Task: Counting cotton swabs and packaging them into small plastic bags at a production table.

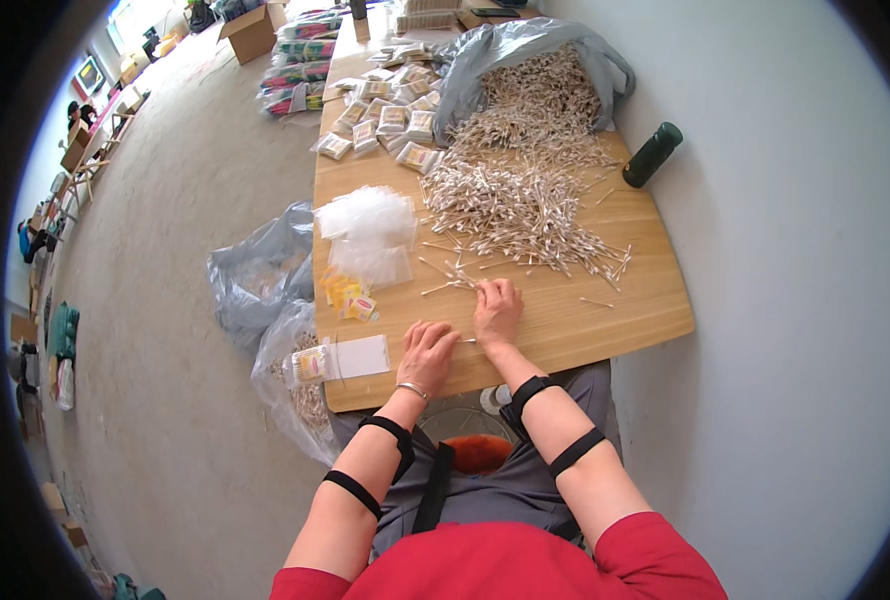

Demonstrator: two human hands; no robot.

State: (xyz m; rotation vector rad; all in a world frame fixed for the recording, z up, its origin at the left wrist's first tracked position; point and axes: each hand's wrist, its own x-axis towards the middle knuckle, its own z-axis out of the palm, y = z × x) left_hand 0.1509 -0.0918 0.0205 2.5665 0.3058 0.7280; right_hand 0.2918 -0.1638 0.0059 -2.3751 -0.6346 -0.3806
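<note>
My left hand (430, 352) is closed low over the table near its front edge, and a white cotton swab end (468, 341) pokes out beside its fingers. Farther up and to the right, my right hand (498, 308) has its fingers bent together at a few loose cotton swabs (450, 280), pinching at their ends; how many it grips is hidden. Beyond both hands spreads a big heap of cotton swabs (515, 210). Left of my left hand, a filled packet of swabs (311, 364) lies by a white card (363, 356) at the table's edge.
Clear plastic bags (370, 225) and yellow labels (350, 293) lie on the left of the wooden table (625, 325). Filled packets (392, 120) pile up farther back, beside a grey bag (455, 90) spilling swabs. A dark green bottle (653, 155) stands near the wall. Plastic bags (265, 270) hang at left.
</note>
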